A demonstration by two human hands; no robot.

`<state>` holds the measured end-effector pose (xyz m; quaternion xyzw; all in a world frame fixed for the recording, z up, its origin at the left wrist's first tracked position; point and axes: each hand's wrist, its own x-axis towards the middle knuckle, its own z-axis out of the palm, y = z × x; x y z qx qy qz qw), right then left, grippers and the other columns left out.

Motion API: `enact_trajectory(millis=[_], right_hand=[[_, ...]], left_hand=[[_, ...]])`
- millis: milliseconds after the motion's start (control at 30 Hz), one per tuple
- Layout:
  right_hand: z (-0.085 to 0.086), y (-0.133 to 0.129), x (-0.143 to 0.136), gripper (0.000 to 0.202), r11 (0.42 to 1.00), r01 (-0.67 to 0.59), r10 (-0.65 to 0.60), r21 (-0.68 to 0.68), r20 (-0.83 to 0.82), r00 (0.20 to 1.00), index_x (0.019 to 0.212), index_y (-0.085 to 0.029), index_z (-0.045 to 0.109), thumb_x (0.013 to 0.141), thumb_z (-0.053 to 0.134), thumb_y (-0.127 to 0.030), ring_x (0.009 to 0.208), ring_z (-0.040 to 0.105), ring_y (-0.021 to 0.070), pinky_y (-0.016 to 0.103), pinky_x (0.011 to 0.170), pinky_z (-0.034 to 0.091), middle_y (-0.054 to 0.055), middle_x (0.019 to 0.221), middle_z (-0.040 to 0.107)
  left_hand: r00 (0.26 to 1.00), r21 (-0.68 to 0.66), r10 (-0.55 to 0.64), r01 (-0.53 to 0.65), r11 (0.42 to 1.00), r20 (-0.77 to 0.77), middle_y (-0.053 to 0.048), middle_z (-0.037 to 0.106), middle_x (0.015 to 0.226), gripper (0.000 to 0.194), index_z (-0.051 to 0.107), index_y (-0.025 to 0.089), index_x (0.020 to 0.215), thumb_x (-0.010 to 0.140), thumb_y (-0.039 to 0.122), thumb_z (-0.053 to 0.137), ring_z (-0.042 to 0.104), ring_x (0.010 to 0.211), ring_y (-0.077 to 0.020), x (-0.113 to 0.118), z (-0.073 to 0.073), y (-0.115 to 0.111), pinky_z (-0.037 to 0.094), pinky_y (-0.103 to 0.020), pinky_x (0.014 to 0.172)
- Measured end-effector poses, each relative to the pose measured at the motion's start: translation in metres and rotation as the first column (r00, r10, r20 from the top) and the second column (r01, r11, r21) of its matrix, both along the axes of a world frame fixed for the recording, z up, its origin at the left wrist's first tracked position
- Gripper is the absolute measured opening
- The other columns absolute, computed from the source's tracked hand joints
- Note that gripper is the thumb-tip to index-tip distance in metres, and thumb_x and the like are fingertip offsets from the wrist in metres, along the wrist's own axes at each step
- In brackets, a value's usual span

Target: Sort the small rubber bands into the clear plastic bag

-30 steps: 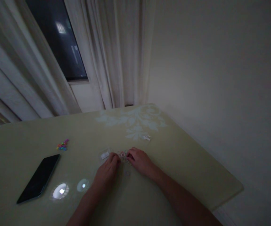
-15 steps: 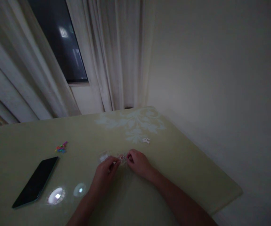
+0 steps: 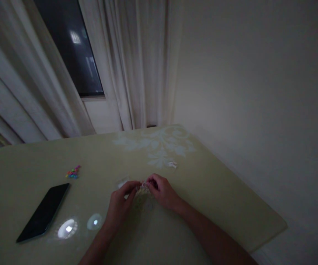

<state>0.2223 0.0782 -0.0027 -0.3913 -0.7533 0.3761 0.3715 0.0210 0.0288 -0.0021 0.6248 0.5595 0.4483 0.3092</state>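
Note:
Between my hands is a small pale, pinkish piece with a ring-like shape; its exact kind is too small and dim to make out. My left hand pinches its left side between thumb and fingertips. On the right, my right hand grips the other side with curled fingers. Faint pale circles show just below the fingertips, and I cannot tell whether they are part of the piece or a reflection. A small clear packet lies behind my left hand, partly covered by it.
A dark phone or tablet lies at the left on the glossy table. Behind it sits a little heap of bright coloured pieces. A small white item lies beyond my right hand. Curtains and a wall stand behind.
Both hands have turned slightly and raised the small ring-like piece a little. The pale circles below the fingertips now show more. The other things on the table stay in place.

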Motion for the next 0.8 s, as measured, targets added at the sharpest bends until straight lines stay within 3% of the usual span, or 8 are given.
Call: enact_trajectory(millis=[200,333,400,567,800], right_hand=[[0.006,-0.010,-0.005,0.014,0.997,-0.066,0.061,-0.050,-0.098,0.993,0.095,-0.018,0.066,0.098,0.060,-0.031,0.069,0.052,0.0131,0.024,0.064,0.040,-0.002,0.076,0.059],[0.000,-0.006,-0.008,0.019,0.980,-0.137,0.110,-0.143,-0.182,0.977,0.095,-0.017,0.068,0.098,0.063,-0.036,0.069,0.052,0.0130,0.024,0.064,0.040,-0.002,0.078,0.061],[-0.005,0.002,-0.006,0.021,0.979,-0.107,0.070,-0.174,-0.205,0.976,0.095,-0.017,0.068,0.099,0.063,-0.037,0.070,0.055,0.0138,0.024,0.065,0.041,-0.001,0.078,0.062],[-0.018,0.023,0.006,0.005,0.992,0.124,-0.125,0.018,0.077,0.989,0.096,-0.017,0.072,0.094,0.068,-0.015,0.084,0.061,0.0160,0.027,0.078,0.046,0.003,0.093,0.065],[-0.016,0.022,0.005,0.010,0.991,0.066,-0.104,0.113,0.371,0.923,0.106,-0.021,0.075,0.097,0.071,-0.020,0.102,0.066,0.0194,0.029,0.090,0.048,0.005,0.115,0.064]], left_hand=[[1.000,0.011,0.015,-0.015,1.000,-0.001,-0.005,0.084,0.108,0.030,0.082,0.025,0.109,0.091,0.039,0.063,0.080,0.097,-0.0253,0.001,0.002,-0.001,0.062,-0.036,0.090],[1.000,0.122,-0.019,0.019,0.992,0.005,-0.006,0.085,0.103,0.024,0.083,0.025,0.105,0.091,0.036,0.067,0.080,0.093,-0.0240,0.003,0.002,-0.002,0.063,-0.033,0.085],[1.000,0.164,-0.005,0.003,0.986,0.016,-0.005,0.084,0.096,0.021,0.082,0.025,0.101,0.091,0.035,0.068,0.079,0.086,-0.0221,0.002,0.001,-0.002,0.062,-0.030,0.078],[0.996,0.173,0.055,-0.066,0.983,0.070,-0.005,0.083,0.099,0.021,0.081,0.024,0.104,0.092,0.034,0.067,0.078,0.089,-0.0213,-0.001,-0.004,0.002,0.062,-0.030,0.080],[0.973,0.115,-0.024,-0.002,0.993,0.228,-0.006,0.084,0.098,0.018,0.080,0.023,0.100,0.091,0.032,0.068,0.079,0.088,-0.0208,0.001,0.001,0.002,0.063,-0.030,0.081]])
